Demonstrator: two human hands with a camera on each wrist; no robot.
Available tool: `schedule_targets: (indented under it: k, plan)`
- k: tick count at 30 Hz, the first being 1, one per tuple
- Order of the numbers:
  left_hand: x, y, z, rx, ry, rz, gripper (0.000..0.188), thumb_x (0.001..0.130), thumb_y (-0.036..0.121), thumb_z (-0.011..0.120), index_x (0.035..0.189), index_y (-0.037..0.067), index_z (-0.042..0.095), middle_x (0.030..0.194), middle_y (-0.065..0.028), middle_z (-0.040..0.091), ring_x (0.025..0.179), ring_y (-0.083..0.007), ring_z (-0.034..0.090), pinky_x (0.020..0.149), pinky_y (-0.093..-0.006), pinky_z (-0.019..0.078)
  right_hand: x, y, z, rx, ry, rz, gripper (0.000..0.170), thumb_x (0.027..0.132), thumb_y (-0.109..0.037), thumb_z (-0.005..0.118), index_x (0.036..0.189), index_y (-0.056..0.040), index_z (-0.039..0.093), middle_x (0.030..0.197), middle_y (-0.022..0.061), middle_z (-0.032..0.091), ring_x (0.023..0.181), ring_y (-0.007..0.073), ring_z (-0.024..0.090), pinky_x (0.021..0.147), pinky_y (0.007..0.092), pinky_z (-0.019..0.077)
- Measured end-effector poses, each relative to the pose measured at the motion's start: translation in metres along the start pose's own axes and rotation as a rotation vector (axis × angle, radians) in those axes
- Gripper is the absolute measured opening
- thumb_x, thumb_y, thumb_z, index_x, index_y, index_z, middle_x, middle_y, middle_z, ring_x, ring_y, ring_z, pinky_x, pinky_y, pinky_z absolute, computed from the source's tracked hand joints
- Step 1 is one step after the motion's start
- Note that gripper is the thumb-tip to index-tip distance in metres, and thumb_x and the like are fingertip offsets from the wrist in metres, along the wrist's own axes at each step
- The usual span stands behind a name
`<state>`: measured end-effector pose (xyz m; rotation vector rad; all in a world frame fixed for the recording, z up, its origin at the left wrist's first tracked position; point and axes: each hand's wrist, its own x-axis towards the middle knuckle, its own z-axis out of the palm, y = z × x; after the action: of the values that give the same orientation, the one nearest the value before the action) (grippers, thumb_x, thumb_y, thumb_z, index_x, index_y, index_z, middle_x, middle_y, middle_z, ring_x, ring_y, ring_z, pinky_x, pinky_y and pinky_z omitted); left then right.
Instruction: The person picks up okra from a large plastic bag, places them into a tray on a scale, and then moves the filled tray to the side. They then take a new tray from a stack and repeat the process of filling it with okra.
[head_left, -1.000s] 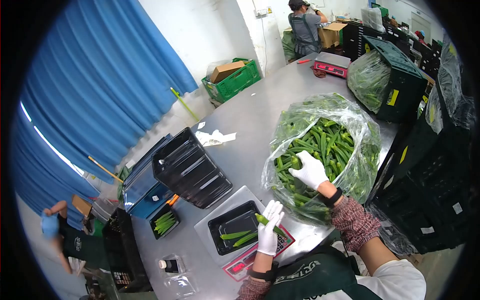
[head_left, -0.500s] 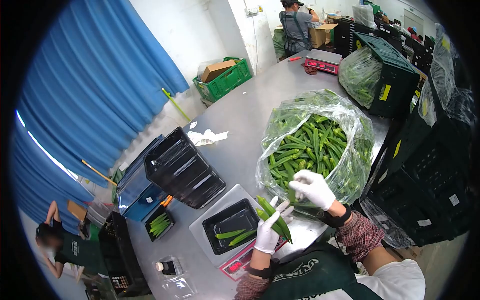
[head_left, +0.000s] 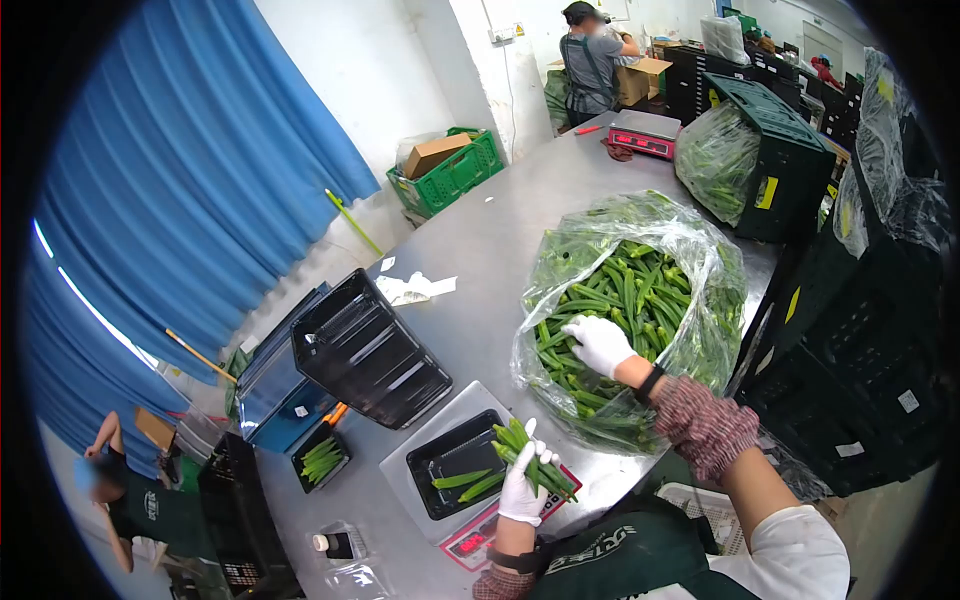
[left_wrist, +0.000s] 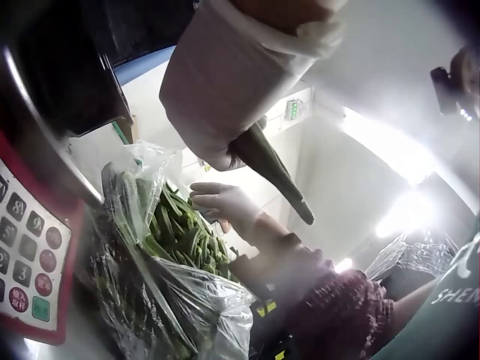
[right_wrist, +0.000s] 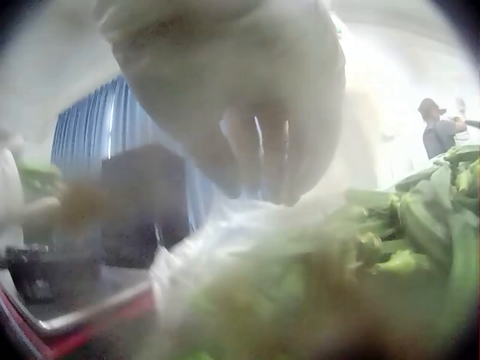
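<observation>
My gloved left hand (head_left: 519,496) grips several okra pods (head_left: 512,437) over the scale's near edge, beside a black tray (head_left: 448,462). A pod (left_wrist: 274,171) sticks out below that hand in the left wrist view. Two or so loose okra pods (head_left: 461,480) lie in the tray, which sits on the scale (head_left: 476,541). The gloved right hand (head_left: 600,346) is over the near left part of a big clear plastic bag (head_left: 722,350) full of okra (head_left: 640,290). Its fingers point down with nothing seen between them in the right wrist view, where the near okra is blurred.
Left of the scale stand a stack of black trays (head_left: 372,350) and a small tray of okra (head_left: 321,461). A clear box with a white-capped bottle (head_left: 321,542) is nearby. Dark crates (head_left: 850,390) line the right side. Another scale (head_left: 645,134) stands at the far end.
My right hand went from the bag to the left hand, then back over the okra. The left hand now holds more pods than a second ago.
</observation>
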<state>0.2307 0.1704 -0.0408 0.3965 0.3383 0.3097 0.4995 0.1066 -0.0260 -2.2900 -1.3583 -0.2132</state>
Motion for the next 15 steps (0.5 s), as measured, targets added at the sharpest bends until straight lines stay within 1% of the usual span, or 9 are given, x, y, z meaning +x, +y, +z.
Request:
schedule_targets:
  k: [1,3,5,7,9,11,12,14,15]
  plan:
    - [-0.001,0.0,0.004,0.006,-0.003,0.005,0.056,0.093,0.017,0.058,0.143,0.006,0.034,0.089,0.0004,0.053,0.08,-0.0119,0.053,0.083,-0.0336,0.0476,0.011,0.003,0.011,-0.122,0.051,-0.056,0.027,0.076,-0.012,0.061,0.103,-0.0083,0.065,0.091,0.0112,0.061,0.086,0.0314,0.061,0.074,0.0423,0.0489]
    - [-0.005,0.001,0.015,0.105,0.053,0.032,0.058,0.091,0.011,0.058,0.143,0.005,0.033,0.085,0.001,0.051,0.074,-0.0114,0.048,0.081,-0.0317,0.0462,0.033,0.013,0.046,-0.302,-0.03,-0.023,0.018,0.077,-0.01,0.057,0.093,-0.0075,0.064,0.088,0.0128,0.061,0.082,0.0311,0.061,0.07,0.0429,0.0477]
    - [-0.008,0.003,0.012,0.066,-0.012,0.045,0.062,0.087,0.006,0.058,0.144,0.003,0.032,0.089,-0.0017,0.051,0.076,-0.0126,0.049,0.082,-0.0311,0.0461,0.046,0.017,0.063,-0.355,-0.046,0.016,0.012,0.078,-0.009,0.055,0.087,-0.0078,0.062,0.088,0.0136,0.061,0.08,0.0302,0.062,0.067,0.0419,0.047]
    - [-0.01,0.01,0.024,-0.179,0.021,-0.036,0.067,0.083,0.007,0.059,0.144,0.002,0.031,0.094,-0.0051,0.051,0.078,-0.0142,0.049,0.084,-0.0316,0.0465,0.05,0.017,0.066,-0.397,-0.033,-0.028,0.009,0.077,-0.009,0.057,0.084,-0.0072,0.063,0.085,0.0144,0.061,0.075,0.0296,0.063,0.065,0.0419,0.047]
    - [-0.011,0.015,0.025,-0.117,0.039,-0.008,0.068,0.083,0.021,0.054,0.144,-0.001,0.031,0.109,-0.0109,0.055,0.087,-0.0172,0.053,0.086,-0.0322,0.0476,0.045,0.025,0.057,-0.549,-0.172,-0.081,0.008,0.073,-0.011,0.061,0.08,-0.0065,0.063,0.085,0.0153,0.061,0.074,0.0303,0.064,0.063,0.0423,0.0483]
    - [-0.011,0.017,0.017,-0.088,-0.084,-0.008,0.069,0.085,0.024,0.051,0.146,0.0,0.029,0.127,-0.0176,0.053,0.101,-0.0222,0.057,0.094,-0.036,0.0459,0.04,0.021,0.011,-0.475,-0.273,0.025,0.01,0.077,-0.013,0.06,0.084,-0.0082,0.065,0.093,0.0136,0.063,0.078,0.0292,0.065,0.066,0.0404,0.0495]
    - [-0.012,0.018,0.019,-0.087,-0.11,-0.015,0.069,0.085,0.025,0.05,0.145,0.0,0.03,0.135,-0.0194,0.049,0.11,-0.0235,0.056,0.097,-0.0361,0.0451,0.037,0.029,-0.003,-0.354,-0.239,0.036,0.021,0.073,-0.016,0.065,0.091,-0.0048,0.064,0.098,0.0161,0.062,0.079,0.0328,0.065,0.067,0.0428,0.0523]
    - [-0.01,0.017,0.029,-0.057,-0.135,-0.039,0.065,0.085,0.023,0.05,0.144,-0.001,0.034,0.138,-0.0197,0.047,0.118,-0.0256,0.052,0.103,-0.0371,0.0406,0.015,0.007,-0.047,-0.101,0.031,-0.163,0.038,0.07,-0.022,0.07,0.102,-0.0054,0.057,0.106,0.017,0.059,0.079,0.037,0.063,0.067,0.0457,0.0523]
    - [-0.002,0.013,0.02,-0.12,-0.224,-0.049,0.062,0.086,0.02,0.05,0.143,-0.001,0.035,0.14,-0.0194,0.045,0.124,-0.0274,0.049,0.108,-0.0376,0.0363,0.006,-0.022,-0.072,0.04,-0.006,-0.168,0.038,0.069,-0.016,0.072,0.103,-0.0068,0.056,0.105,0.0159,0.058,0.08,0.0369,0.063,0.067,0.0448,0.0519]
